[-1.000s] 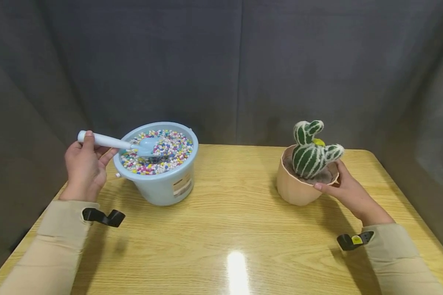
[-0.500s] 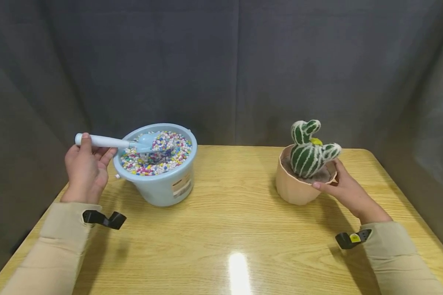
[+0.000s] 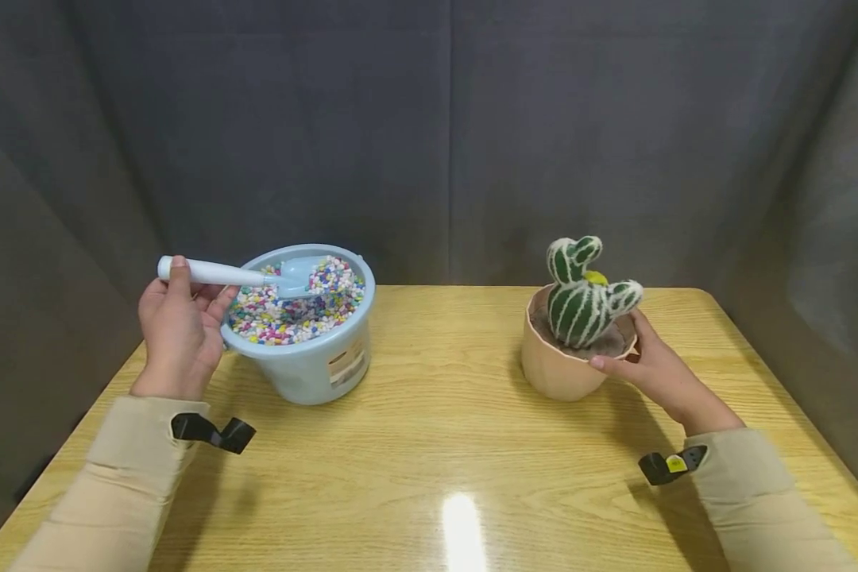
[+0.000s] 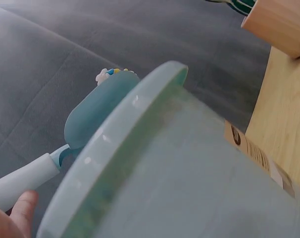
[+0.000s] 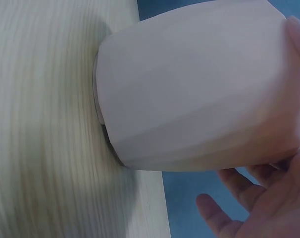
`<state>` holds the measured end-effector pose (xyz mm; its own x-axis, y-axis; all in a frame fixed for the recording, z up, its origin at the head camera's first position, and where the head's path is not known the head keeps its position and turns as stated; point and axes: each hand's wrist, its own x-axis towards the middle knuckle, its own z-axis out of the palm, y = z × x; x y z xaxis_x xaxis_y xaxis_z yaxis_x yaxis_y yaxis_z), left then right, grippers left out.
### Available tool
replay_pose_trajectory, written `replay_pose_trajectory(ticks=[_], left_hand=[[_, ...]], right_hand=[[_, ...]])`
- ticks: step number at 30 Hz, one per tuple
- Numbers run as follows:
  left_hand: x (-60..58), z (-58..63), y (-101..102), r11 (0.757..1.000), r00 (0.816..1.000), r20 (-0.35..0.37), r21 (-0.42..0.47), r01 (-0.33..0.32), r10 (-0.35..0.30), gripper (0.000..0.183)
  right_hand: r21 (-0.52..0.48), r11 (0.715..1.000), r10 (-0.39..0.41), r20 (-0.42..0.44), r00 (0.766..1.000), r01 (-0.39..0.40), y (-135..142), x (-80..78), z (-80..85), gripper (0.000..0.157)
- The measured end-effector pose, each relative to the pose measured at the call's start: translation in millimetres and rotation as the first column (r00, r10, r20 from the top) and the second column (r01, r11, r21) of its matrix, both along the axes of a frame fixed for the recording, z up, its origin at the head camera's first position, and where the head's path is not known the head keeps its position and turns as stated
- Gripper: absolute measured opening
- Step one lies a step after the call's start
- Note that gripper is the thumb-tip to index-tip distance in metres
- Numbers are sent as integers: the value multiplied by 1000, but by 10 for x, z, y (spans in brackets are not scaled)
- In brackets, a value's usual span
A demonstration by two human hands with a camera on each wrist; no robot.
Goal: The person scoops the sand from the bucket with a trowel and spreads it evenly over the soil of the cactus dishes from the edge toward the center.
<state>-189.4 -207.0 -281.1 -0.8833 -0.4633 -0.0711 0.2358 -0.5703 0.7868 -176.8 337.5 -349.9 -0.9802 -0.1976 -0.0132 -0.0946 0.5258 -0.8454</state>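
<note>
My left hand (image 3: 179,342) holds the pale handle of a light blue scoop (image 3: 218,273), thumb along its top. The scoop's blade carries a heap of multicoloured pebbles (image 3: 334,276) over the light blue bucket (image 3: 307,380). More small pebbles (image 3: 257,326) fill the bucket, with a hollow under the scoop. In the left wrist view, the blade (image 4: 100,106) shows above the bucket's rim, some pebbles at its tip. My right hand (image 3: 661,369) grips the rim of a peach plant pot (image 3: 561,377), thumb in front. A knitted green and white cactus (image 3: 575,310) stands in the pot on grey filling.
Both containers stand on a wooden table (image 3: 429,397), bucket on the left, pot on the right, with a stretch of tabletop between them. A dark grey curtain (image 3: 329,119) hangs behind the table and along its sides. The bucket bears a brown label (image 3: 348,365).
The scoop has come up out of the bucket's pebbles and levelled, and its heap of pebbles now shows fully. My right hand keeps its grip on the pot. The head view has shifted slightly.
</note>
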Motion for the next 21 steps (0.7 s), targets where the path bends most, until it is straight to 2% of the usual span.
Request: replay_pose_trajectory(ticks=[12, 16, 21], left_hand=[[26, 127, 265, 999, 999, -39, 31, 26, -24, 33], [30, 167, 401, 997, 997, -27, 32, 71, -70, 35], [21, 237, 601, 989, 989, -23, -21, 145, -145, 36]], right_hand=[[1, 1000, 4, -16, 1000, -4, -125, 14, 25, 108], [-5, 1000, 2, -14, 1000, -2, -125, 14, 9, 109], [9, 1000, -8, -14, 1000, 8, -123, 26, 16, 109]])
